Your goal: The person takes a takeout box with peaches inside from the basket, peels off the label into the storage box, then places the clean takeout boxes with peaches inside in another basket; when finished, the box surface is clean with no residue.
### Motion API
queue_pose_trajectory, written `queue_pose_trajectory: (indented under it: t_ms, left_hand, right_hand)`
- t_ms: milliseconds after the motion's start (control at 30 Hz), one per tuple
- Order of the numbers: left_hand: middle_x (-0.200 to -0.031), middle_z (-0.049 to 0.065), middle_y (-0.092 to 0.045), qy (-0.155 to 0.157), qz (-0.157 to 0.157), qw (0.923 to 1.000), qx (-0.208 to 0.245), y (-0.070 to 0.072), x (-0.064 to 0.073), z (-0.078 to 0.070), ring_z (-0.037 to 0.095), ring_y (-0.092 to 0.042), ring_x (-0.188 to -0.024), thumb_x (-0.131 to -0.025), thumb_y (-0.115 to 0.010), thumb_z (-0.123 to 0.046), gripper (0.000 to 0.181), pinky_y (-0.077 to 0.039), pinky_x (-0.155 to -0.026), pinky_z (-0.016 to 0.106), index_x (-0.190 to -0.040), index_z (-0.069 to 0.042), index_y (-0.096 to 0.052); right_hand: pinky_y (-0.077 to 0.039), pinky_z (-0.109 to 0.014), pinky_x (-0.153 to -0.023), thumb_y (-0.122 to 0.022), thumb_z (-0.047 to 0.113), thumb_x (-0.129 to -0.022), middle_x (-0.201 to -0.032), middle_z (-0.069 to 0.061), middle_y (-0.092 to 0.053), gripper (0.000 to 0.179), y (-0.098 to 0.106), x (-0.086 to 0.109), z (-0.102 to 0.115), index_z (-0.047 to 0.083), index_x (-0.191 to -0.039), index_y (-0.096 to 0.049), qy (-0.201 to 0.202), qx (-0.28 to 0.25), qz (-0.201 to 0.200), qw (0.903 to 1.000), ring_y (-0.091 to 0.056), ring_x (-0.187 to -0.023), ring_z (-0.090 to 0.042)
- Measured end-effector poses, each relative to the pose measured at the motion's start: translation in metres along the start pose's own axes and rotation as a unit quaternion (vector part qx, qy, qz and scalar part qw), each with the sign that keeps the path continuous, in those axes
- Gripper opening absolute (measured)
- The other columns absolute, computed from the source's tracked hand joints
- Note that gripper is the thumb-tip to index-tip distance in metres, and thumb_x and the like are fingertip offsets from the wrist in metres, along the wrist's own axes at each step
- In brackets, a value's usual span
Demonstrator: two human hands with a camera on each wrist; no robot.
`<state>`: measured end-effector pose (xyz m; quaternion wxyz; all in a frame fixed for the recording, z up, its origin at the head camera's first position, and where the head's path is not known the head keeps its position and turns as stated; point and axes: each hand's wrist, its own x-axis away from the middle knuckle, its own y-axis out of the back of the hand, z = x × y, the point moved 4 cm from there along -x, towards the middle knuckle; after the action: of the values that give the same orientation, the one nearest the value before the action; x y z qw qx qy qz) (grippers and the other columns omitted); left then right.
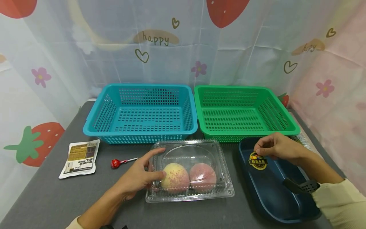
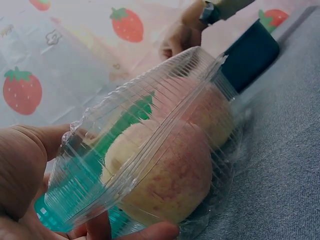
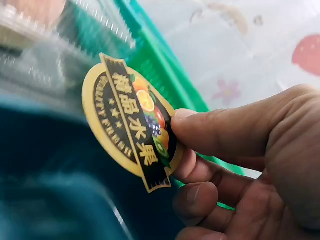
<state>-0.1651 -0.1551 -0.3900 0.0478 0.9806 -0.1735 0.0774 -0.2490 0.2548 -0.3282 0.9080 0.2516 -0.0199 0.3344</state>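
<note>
In the clear box, two peaches

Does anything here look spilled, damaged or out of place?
Nothing stands out. No spill shows; both pinkish peaches sit inside the clear plastic box, and the black-and-gold oval label looks uncreased. The white rectangular pouch lies slightly askew, hardly odd.

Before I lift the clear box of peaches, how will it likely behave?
The clear box may flex; its ribbed plastic looks thin. Its glossy surface could be slippery. The round yellowish peach and pink peach leave space inside, so might roll if tilted.
</note>
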Motion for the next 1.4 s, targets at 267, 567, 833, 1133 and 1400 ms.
queue_pose_trajectory:
  t_ms: [267, 567, 833, 1133, 1400]
  left_hand:
    - [-0.075, 0.009, -0.038, 0.001, -0.001, 1.0000, 0.003, 0.000, 0.000, 0.000, 0.013, -0.035, -0.052, -0.082, -0.076, -0.009, 0.076, -0.034, -0.044, 0.024, -0.148, -0.018, -0.038]
    - [-0.075, 0.009, -0.039, 0.001, -0.002, 1.0000, 0.002, 0.001, 0.000, 0.001, 0.013, -0.036, -0.052, -0.082, -0.076, -0.009, 0.076, -0.035, -0.045, 0.024, -0.148, -0.019, -0.038]
    - [-0.078, 0.011, -0.039, 0.003, -0.002, 1.0000, 0.001, 0.001, 0.000, 0.002, 0.014, -0.037, -0.053, -0.082, -0.076, -0.010, 0.077, -0.036, -0.045, 0.025, -0.148, -0.019, -0.038]
    - [-0.076, 0.009, -0.040, 0.002, -0.003, 1.0000, 0.006, 0.001, 0.000, 0.001, 0.013, -0.037, -0.053, -0.082, -0.076, -0.008, 0.077, -0.036, -0.045, 0.025, -0.148, -0.020, -0.038]
    - [-0.075, 0.009, -0.040, 0.003, -0.002, 1.0000, 0.002, 0.001, 0.000, 0.001, 0.014, -0.037, -0.053, -0.082, -0.076, -0.009, 0.077, -0.035, -0.044, 0.025, -0.148, -0.020, -0.038]
  right_hand:
    - [-0.036, -0.032, -0.045, -0.061, 0.008, -0.095, -0.075, -0.002, -0.060, 0.018, 0.004, 0.002, -0.029, -0.010, -0.096, -0.065, -0.026, 0.000, -0.013, 0.9996, -0.040, -0.051, -0.010]
    - [-0.045, -0.029, -0.055, -0.064, 0.007, -0.092, -0.079, -0.006, -0.061, 0.010, -0.001, -0.001, -0.050, -0.002, -0.090, -0.068, -0.041, 0.082, -0.016, 0.9957, -0.052, -0.065, -0.014]
    - [-0.041, -0.027, -0.056, -0.063, 0.006, -0.092, -0.080, -0.004, -0.062, 0.009, -0.004, -0.003, -0.064, 0.000, -0.091, -0.068, -0.057, 0.119, -0.029, 0.9908, -0.049, -0.066, -0.013]
    - [-0.046, -0.029, -0.058, -0.063, 0.005, -0.092, -0.081, 0.000, -0.065, 0.009, -0.008, -0.003, -0.070, 0.000, -0.092, -0.070, -0.030, 0.175, -0.045, 0.9831, -0.055, -0.068, -0.013]
    - [-0.047, -0.030, -0.058, -0.064, 0.010, -0.093, -0.079, 0.004, -0.065, 0.008, -0.011, 0.000, -0.066, 0.006, -0.090, -0.071, -0.013, 0.221, -0.073, 0.9724, -0.059, -0.068, -0.013]
